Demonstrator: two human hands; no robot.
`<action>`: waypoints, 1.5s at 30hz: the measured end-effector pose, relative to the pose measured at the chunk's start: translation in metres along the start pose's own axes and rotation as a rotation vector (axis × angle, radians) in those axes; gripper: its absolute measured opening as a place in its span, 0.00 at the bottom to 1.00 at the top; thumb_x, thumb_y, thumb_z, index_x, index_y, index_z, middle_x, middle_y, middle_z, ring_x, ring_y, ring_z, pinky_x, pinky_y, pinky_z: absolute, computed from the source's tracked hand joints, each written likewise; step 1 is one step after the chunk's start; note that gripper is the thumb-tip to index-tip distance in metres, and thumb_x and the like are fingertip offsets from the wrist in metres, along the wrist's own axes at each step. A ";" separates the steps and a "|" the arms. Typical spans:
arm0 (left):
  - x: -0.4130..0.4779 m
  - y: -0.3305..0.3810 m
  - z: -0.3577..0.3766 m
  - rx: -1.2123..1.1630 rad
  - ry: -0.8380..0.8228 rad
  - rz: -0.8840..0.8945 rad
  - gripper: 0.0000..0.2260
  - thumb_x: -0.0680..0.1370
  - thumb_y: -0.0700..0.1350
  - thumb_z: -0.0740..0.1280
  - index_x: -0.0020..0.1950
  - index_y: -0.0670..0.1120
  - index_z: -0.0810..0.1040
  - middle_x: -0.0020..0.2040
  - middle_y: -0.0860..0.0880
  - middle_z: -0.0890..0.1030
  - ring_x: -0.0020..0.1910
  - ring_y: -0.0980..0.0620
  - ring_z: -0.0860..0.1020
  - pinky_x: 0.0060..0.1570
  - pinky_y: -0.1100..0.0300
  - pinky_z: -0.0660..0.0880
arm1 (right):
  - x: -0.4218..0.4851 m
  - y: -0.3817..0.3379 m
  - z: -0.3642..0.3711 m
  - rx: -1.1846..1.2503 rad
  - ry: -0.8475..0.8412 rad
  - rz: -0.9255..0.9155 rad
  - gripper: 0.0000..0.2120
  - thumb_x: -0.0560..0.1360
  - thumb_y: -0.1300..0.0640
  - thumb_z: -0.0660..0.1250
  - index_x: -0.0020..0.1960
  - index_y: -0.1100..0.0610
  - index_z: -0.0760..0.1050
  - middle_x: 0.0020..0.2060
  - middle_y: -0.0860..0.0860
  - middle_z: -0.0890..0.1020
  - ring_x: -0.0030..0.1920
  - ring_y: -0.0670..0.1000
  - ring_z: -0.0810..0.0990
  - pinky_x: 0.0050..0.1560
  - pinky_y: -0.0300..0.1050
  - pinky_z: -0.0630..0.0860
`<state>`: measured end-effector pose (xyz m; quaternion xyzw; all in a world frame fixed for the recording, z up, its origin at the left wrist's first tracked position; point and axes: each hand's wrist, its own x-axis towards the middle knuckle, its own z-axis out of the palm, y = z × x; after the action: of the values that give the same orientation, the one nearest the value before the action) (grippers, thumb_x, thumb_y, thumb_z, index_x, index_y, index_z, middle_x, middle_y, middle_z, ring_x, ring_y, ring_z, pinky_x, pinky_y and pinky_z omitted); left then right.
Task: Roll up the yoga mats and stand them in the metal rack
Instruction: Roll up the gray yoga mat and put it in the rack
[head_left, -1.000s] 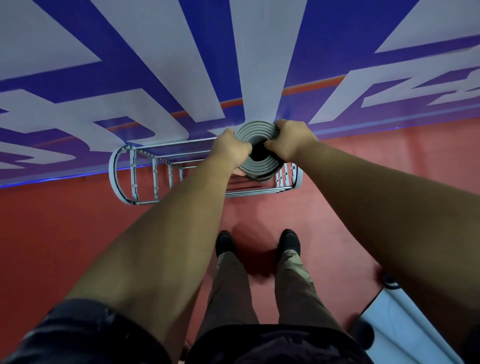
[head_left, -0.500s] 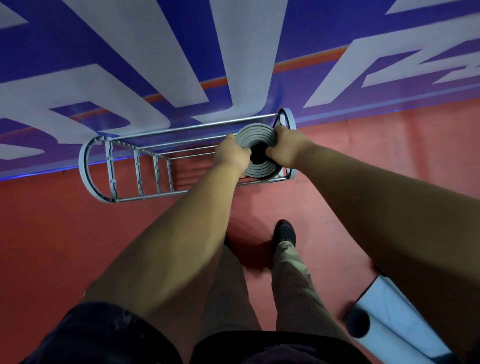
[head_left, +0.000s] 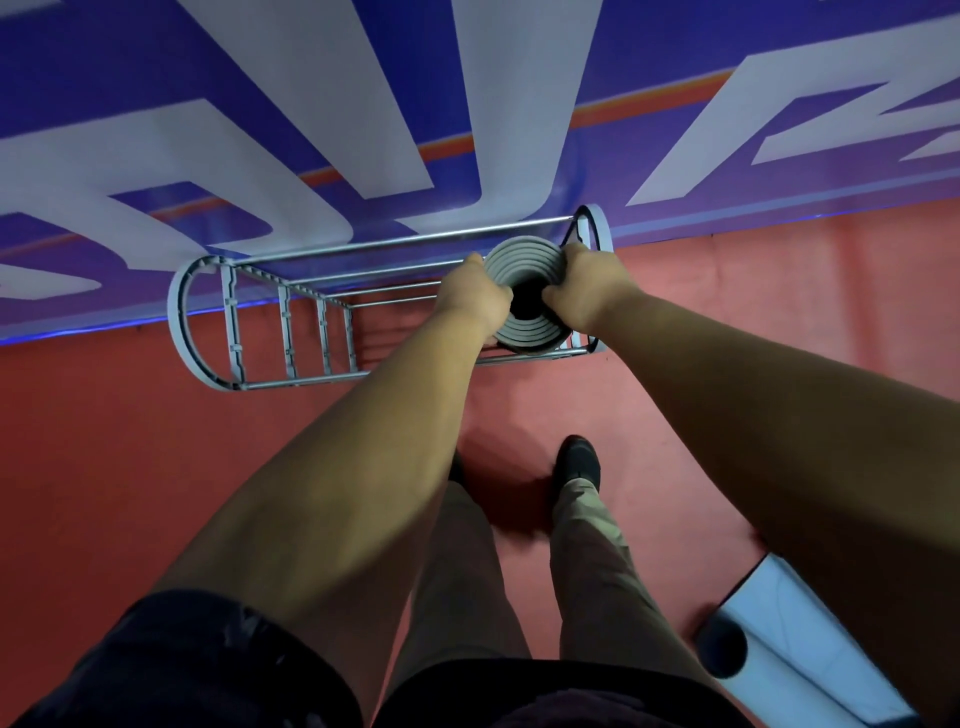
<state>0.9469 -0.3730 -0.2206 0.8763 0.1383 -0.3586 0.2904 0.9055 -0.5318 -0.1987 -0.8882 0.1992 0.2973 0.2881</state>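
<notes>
I look straight down on a rolled grey yoga mat (head_left: 519, 265), seen end-on as a spiral with a dark hollow core. It stands upright inside the right end of the grey metal rack (head_left: 182, 312), which sits on the red floor against the wall. My left hand (head_left: 470, 296) grips the roll's left edge. My right hand (head_left: 587, 286) grips its right edge, with fingers curled over the rim toward the core. The mat's lower part is hidden below the roll's top.
A blue and white painted wall (head_left: 467, 104) rises directly behind the rack. The rack's left and middle slots hold nothing. A light blue mat (head_left: 800, 644) lies on the red floor (head_left: 130, 467) at bottom right. My feet stand just in front of the rack.
The roll has gone from over the rack's front rail down into its right end, with both hands still on it. My view has shifted, so the rack sits lower and further right in frame.
</notes>
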 end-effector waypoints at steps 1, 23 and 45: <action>0.000 -0.003 0.002 -0.032 -0.017 -0.006 0.19 0.81 0.43 0.71 0.72 0.47 0.74 0.62 0.44 0.79 0.51 0.38 0.84 0.28 0.50 0.84 | 0.001 0.003 0.003 0.005 0.000 0.005 0.20 0.80 0.54 0.67 0.68 0.63 0.71 0.61 0.65 0.80 0.61 0.65 0.80 0.53 0.49 0.74; 0.004 -0.018 0.025 -0.209 -0.048 -0.088 0.20 0.66 0.46 0.67 0.57 0.44 0.79 0.51 0.41 0.85 0.49 0.37 0.86 0.49 0.42 0.86 | -0.016 0.003 -0.005 -0.058 0.176 0.038 0.18 0.78 0.61 0.61 0.67 0.57 0.77 0.58 0.62 0.82 0.58 0.67 0.81 0.51 0.52 0.77; -0.265 0.078 -0.135 -0.094 -0.009 0.127 0.07 0.83 0.38 0.65 0.58 0.40 0.80 0.56 0.40 0.86 0.45 0.47 0.86 0.52 0.50 0.85 | -0.203 -0.090 -0.171 -0.038 0.097 -0.298 0.11 0.81 0.61 0.62 0.50 0.60 0.83 0.41 0.56 0.89 0.38 0.56 0.89 0.44 0.60 0.88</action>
<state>0.8690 -0.3624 0.0770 0.8671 0.0980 -0.3364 0.3541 0.8724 -0.5344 0.0797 -0.9266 0.0734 0.2117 0.3021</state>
